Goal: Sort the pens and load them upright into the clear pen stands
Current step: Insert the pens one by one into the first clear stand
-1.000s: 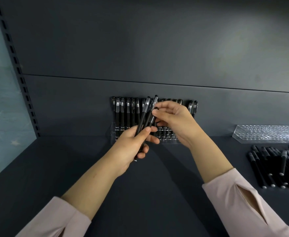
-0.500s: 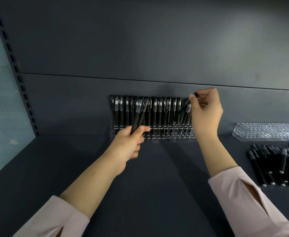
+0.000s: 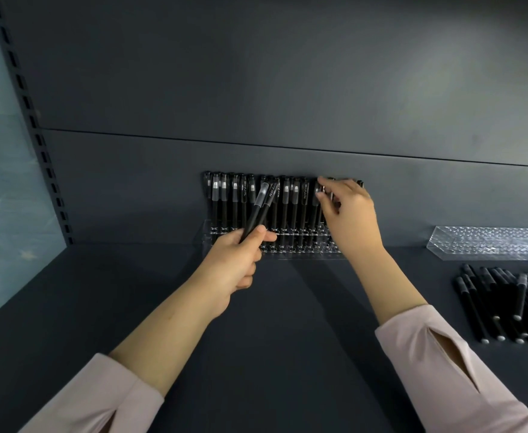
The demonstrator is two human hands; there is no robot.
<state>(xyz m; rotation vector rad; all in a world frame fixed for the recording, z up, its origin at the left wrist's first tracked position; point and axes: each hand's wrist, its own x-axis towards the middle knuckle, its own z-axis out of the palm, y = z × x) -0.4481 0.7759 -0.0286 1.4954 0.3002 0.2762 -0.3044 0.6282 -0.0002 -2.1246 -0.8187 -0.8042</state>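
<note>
A clear pen stand (image 3: pixel 309 250) sits against the back wall with several black pens (image 3: pixel 294 204) standing upright in it. My left hand (image 3: pixel 234 264) is in front of the stand's left half, closed around two black pens (image 3: pixel 261 210) that tilt up to the right. My right hand (image 3: pixel 347 220) is at the stand's right end, fingertips pinching the cap of a pen (image 3: pixel 322 190) standing in the row; the palm hides the pens behind it. A second clear stand (image 3: pixel 490 242) lies empty at the far right.
Several loose black pens (image 3: pixel 506 304) lie in a pile on the dark shelf (image 3: pixel 287 339) at the right. A slotted metal upright (image 3: pixel 37 132) runs along the left, with a bluish panel beyond it. The dark back wall rises right behind the stands.
My right hand carried one pen away from my left hand to the right, then lowered it into the stand's right end. My left hand moved slightly and keeps two pens.
</note>
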